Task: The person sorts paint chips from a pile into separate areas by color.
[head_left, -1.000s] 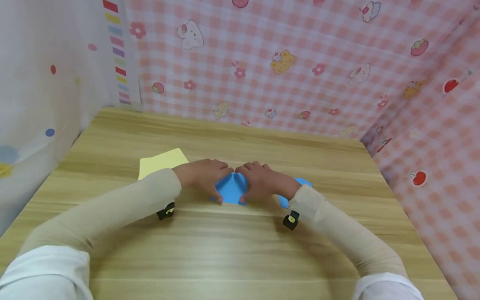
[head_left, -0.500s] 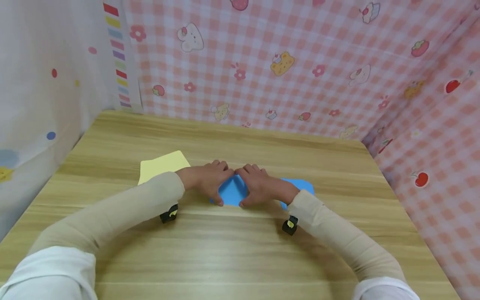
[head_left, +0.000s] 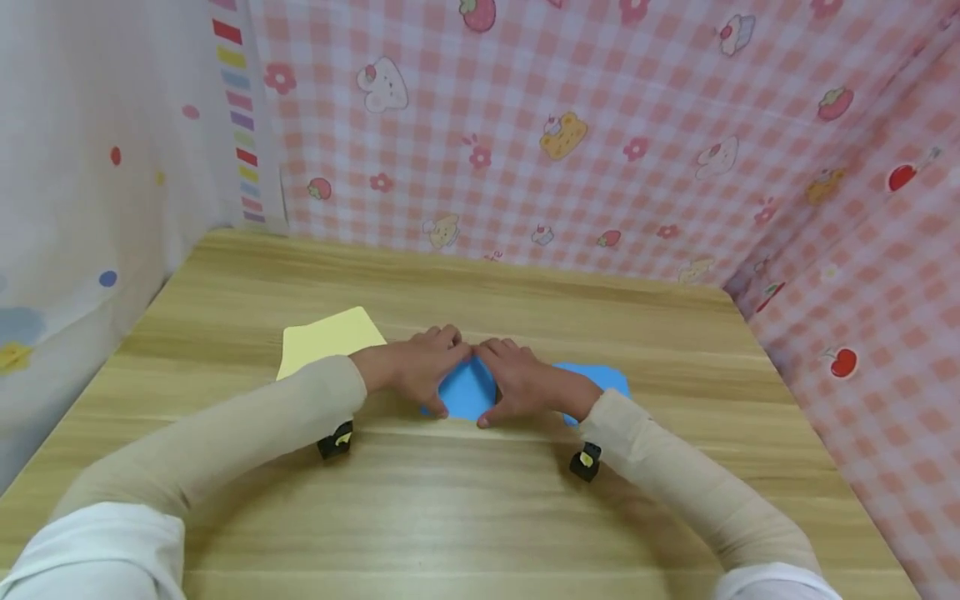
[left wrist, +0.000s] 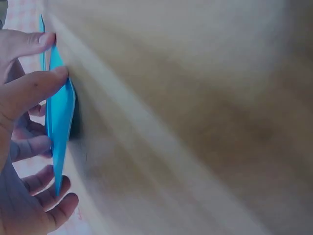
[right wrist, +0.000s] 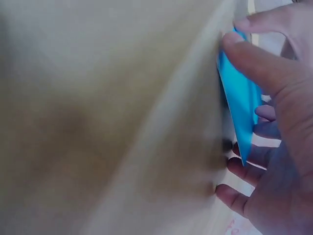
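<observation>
A piece of blue paper (head_left: 468, 392) lies between my two hands at the middle of the table. My left hand (head_left: 420, 367) grips its left side, thumb on the near edge and fingers at the far edge. My right hand (head_left: 521, 379) holds the right side in the same way. At the far edge the index fingertips of both hands meet. The left wrist view shows the blue paper (left wrist: 61, 107) slanted above the wood, its sides spanned by thumbs and fingers. In the right wrist view the paper (right wrist: 239, 93) narrows to a point near the fingertips. The hands hide its sides.
A second blue sheet (head_left: 603, 379) lies behind the right wrist. To the left, a yellow sheet (head_left: 330, 337) lies partly under the left forearm. A wood-grain table (head_left: 450, 517) carries everything, with patterned cloth (head_left: 480, 108) behind and at the sides.
Both hands stay on the blue paper with only small shifts of thumbs and fingertips. The whole head view has slid slightly downward, and the second blue sheet shows more beside the right wrist.
</observation>
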Demonstrator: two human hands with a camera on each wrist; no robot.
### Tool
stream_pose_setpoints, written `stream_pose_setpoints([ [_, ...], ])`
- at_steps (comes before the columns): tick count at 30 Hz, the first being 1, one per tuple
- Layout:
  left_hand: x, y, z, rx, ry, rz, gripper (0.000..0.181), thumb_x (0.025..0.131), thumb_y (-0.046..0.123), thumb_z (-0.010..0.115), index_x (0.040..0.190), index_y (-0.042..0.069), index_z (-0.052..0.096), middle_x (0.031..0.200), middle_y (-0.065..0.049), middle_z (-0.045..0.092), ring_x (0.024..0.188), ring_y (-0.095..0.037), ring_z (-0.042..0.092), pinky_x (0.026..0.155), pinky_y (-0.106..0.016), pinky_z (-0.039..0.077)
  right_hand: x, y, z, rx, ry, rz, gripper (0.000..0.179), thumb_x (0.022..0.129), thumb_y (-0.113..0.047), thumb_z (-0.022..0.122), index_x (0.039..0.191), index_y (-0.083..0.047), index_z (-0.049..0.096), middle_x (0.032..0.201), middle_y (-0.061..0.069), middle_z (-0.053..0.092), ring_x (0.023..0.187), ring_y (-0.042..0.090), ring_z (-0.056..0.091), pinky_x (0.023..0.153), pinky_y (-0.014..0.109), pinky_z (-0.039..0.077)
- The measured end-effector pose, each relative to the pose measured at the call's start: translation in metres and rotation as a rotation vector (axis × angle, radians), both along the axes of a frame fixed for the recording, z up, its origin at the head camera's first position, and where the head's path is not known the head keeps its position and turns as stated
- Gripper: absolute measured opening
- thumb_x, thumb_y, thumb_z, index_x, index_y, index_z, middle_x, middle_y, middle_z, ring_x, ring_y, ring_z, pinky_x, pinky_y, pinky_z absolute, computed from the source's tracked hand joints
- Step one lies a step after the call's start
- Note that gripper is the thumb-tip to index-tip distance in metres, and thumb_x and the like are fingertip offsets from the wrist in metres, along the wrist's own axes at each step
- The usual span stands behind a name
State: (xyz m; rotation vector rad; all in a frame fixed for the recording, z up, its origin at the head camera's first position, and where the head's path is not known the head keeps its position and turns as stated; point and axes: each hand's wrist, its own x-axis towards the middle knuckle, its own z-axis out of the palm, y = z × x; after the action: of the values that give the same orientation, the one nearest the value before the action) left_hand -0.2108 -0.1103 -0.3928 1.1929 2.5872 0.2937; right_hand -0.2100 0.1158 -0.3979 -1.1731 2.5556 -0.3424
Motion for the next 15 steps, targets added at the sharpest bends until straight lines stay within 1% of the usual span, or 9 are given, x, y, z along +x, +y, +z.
stream_pose_setpoints([
  [3, 0.005, 0.001, 0.0, 0.0, 0.07, -0.016, 0.091, 0.078, 0.047, 0.084, 0.145, 0.002, 0.042, 0.138, -0.022, 0.041, 0.12, -0.036, 0.042, 0.099, -0.05, 0.043, 0.004, 0.001, 0.001, -0.027, 0.014, -0.005, 0.095, 0.085, -0.043, 0.081, 0.154, 0.001, 0.032, 0.148, 0.018, 0.04, 0.129, 0.034, 0.038, 0.102, 0.05, 0.042],
  [5, 0.008, 0.002, 0.0, -0.005, 0.099, -0.022, 0.095, 0.077, 0.052, 0.084, 0.145, 0.001, 0.042, 0.138, -0.022, 0.041, 0.12, -0.036, 0.042, 0.099, -0.051, 0.042, 0.005, 0.001, 0.001, -0.041, 0.023, -0.003, 0.095, 0.085, -0.043, 0.081, 0.154, 0.001, 0.033, 0.146, 0.018, 0.04, 0.127, 0.033, 0.038, 0.101, 0.046, 0.044],
  [9, 0.013, 0.005, 0.002, -0.04, 0.132, -0.032, 0.103, 0.074, 0.06, 0.082, 0.147, 0.001, 0.04, 0.14, -0.022, 0.041, 0.124, -0.036, 0.04, 0.101, -0.051, 0.04, 0.008, 0.003, 0.002, -0.013, 0.068, 0.023, 0.102, 0.082, -0.053, 0.08, 0.154, 0.0, 0.032, 0.144, 0.02, 0.04, 0.125, 0.033, 0.038, 0.1, 0.046, 0.043],
  [10, 0.013, 0.006, 0.003, -0.056, 0.155, -0.04, 0.104, 0.075, 0.062, 0.081, 0.148, 0.001, 0.039, 0.141, -0.021, 0.042, 0.124, -0.036, 0.04, 0.101, -0.051, 0.039, 0.008, 0.004, 0.003, -0.01, 0.084, 0.029, 0.104, 0.08, -0.054, 0.081, 0.154, 0.001, 0.033, 0.144, 0.021, 0.04, 0.125, 0.034, 0.037, 0.1, 0.047, 0.042],
  [12, 0.014, 0.008, 0.005, -0.088, 0.223, -0.065, 0.105, 0.074, 0.063, 0.08, 0.147, -0.001, 0.04, 0.141, -0.022, 0.042, 0.126, -0.037, 0.04, 0.101, -0.052, 0.04, 0.009, 0.005, 0.005, -0.012, 0.111, 0.031, 0.107, 0.079, -0.055, 0.081, 0.154, 0.003, 0.032, 0.143, 0.023, 0.039, 0.125, 0.036, 0.037, 0.102, 0.048, 0.04],
  [15, 0.014, 0.013, 0.008, -0.137, 0.348, -0.108, 0.102, 0.076, 0.061, 0.079, 0.145, -0.003, 0.041, 0.14, -0.023, 0.044, 0.124, -0.038, 0.043, 0.098, -0.053, 0.042, 0.01, 0.009, 0.009, -0.02, 0.127, 0.008, 0.109, 0.079, -0.054, 0.083, 0.155, 0.003, 0.03, 0.144, 0.023, 0.038, 0.126, 0.037, 0.035, 0.105, 0.049, 0.037],
])
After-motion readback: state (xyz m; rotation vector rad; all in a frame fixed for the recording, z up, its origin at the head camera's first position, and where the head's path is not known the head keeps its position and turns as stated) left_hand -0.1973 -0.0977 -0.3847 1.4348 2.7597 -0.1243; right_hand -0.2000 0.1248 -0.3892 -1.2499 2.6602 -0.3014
